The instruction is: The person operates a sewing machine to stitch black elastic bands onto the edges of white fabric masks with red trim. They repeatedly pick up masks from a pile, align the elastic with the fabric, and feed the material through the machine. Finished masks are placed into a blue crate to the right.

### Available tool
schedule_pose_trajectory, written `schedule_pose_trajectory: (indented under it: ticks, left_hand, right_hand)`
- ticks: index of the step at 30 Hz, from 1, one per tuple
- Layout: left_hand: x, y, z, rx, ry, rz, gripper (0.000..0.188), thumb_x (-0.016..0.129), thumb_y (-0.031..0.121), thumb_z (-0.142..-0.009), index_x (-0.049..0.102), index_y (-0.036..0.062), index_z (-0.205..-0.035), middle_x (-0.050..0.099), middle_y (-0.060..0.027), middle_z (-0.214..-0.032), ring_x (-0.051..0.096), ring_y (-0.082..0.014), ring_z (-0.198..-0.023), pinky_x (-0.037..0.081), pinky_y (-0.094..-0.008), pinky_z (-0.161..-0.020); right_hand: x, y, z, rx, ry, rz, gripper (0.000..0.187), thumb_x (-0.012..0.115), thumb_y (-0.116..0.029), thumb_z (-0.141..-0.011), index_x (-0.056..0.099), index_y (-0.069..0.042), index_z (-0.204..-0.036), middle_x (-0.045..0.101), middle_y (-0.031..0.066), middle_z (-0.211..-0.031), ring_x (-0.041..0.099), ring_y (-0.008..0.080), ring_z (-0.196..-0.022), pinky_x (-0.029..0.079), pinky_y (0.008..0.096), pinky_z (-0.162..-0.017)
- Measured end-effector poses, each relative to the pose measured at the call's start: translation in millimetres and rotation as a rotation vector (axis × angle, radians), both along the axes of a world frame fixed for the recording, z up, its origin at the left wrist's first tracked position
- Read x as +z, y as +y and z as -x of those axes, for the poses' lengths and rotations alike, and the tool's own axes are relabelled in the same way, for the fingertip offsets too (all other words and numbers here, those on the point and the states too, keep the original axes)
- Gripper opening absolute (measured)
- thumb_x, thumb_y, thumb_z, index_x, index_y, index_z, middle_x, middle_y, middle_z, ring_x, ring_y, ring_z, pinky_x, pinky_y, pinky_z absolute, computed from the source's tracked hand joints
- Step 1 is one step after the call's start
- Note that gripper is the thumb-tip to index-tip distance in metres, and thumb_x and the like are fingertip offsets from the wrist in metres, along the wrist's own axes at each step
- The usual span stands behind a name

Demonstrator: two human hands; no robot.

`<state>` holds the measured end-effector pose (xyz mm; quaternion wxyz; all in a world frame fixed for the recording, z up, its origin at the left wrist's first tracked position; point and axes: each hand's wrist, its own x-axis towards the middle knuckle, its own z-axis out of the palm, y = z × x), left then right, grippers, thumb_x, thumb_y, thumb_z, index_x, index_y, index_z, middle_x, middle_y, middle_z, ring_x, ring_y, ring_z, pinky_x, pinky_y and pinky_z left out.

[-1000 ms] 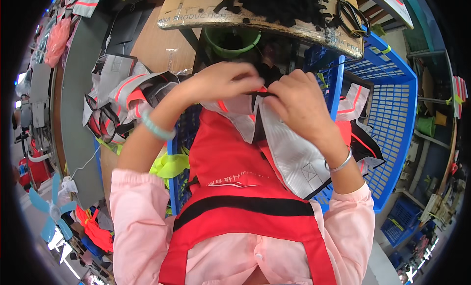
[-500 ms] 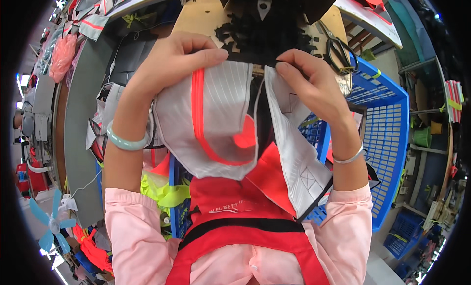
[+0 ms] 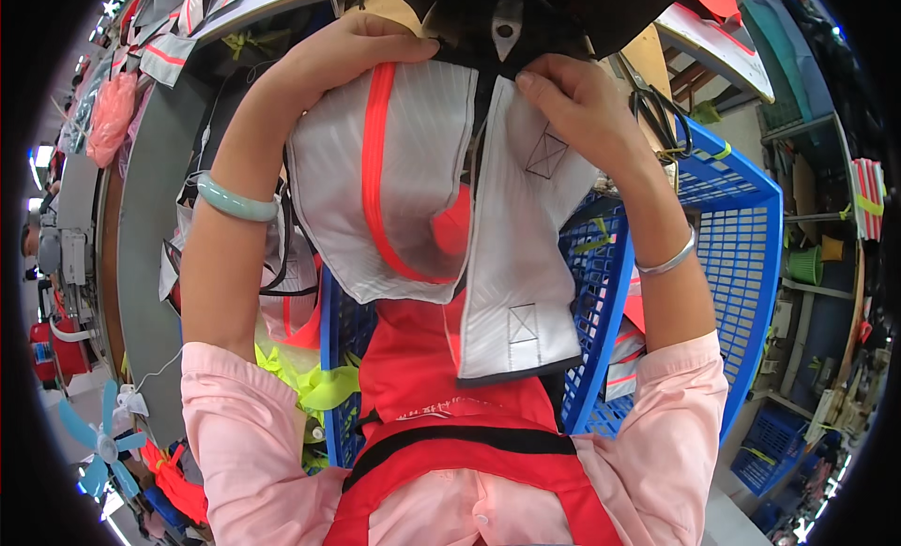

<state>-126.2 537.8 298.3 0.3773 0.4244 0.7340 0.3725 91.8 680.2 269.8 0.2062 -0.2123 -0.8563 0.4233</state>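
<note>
The left hand (image 3: 361,50), at the upper middle of the frame, pinches the top edge of a silver-grey fabric piece (image 3: 420,161), thumb in front; the tips of its other fingers are lost from view. The right hand (image 3: 582,100) grips the other half's top corner between thumb and forefinger — where its remaining fingers end is hard to make out. The fabric piece hangs down the centre of the frame, its back hidden. Its left half, broad and curling, carries a bright orange-red stripe; its right half falls straighter, with two stitched crossed boxes and a black lower edge. Above, a black shape with a pointed metal part (image 3: 507,30) is cut off by the upper edge, too dark to read. At upper right, scissors (image 3: 646,88) lie by the tan surface (image 3: 646,50) — mostly covered — and the right forearm partly hides a blue basket (image 3: 737,255).
</note>
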Motion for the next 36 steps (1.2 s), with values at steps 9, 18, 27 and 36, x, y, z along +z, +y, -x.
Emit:
schedule_pose_trajectory:
  ticks: [9, 18, 27, 36]
  left_hand:
    - [3, 9, 5, 0.059, -0.04, -0.032, 0.028, 0.064, 0.025, -0.088, 0.067, 0.0019, -0.103, 0.067, 0.0004, -0.092, 0.061, -0.0051, -0.082, 0.048, -0.0202, -0.077]
    - [8, -12, 11, 0.041, 0.049, -0.047, 0.024, 0.067, 0.024, -0.087, 0.066, 0.0008, -0.093, 0.063, 0.005, -0.083, 0.055, -0.0008, -0.077, 0.045, -0.0178, -0.073]
    - [8, -16, -38, -0.113, -0.033, 0.034, 0.041, 0.079, 0.017, -0.073, 0.065, -0.0026, -0.106, 0.065, -0.0043, -0.096, 0.061, -0.0105, -0.089, 0.047, -0.022, -0.081]
    - [-5, -1, -32, -0.124, 0.034, -0.019, 0.038, 0.077, 0.018, -0.075, 0.067, -0.0035, -0.105, 0.068, -0.0046, -0.09, 0.061, -0.0079, -0.081, 0.047, -0.0205, -0.076]
  right_hand:
    - [0, 12, 5, -0.002, -0.012, 0.048, 0.03, 0.056, -0.027, -0.086, 0.066, 0.0, -0.094, 0.057, 0.0042, -0.065, 0.051, 0.0129, -0.06, 0.043, 0.0288, -0.058]
    - [14, 18, -30, 0.013, 0.026, 0.11, 0.029, 0.057, -0.027, -0.085, 0.064, 0.001, -0.09, 0.06, 0.0065, -0.069, 0.053, 0.0093, -0.067, 0.044, 0.0271, -0.061]
    - [1, -25, -40, 0.092, 0.107, 0.485, 0.034, 0.064, -0.025, -0.087, 0.062, 0.001, -0.109, 0.063, 0.0019, -0.084, 0.056, 0.0063, -0.075, 0.046, 0.0217, -0.065]
    - [-16, -11, -9, 0.063, 0.179, 0.59, 0.028, 0.065, -0.027, -0.086, 0.062, -0.001, -0.096, 0.059, -0.0003, -0.078, 0.054, 0.0072, -0.07, 0.044, 0.0212, -0.064]
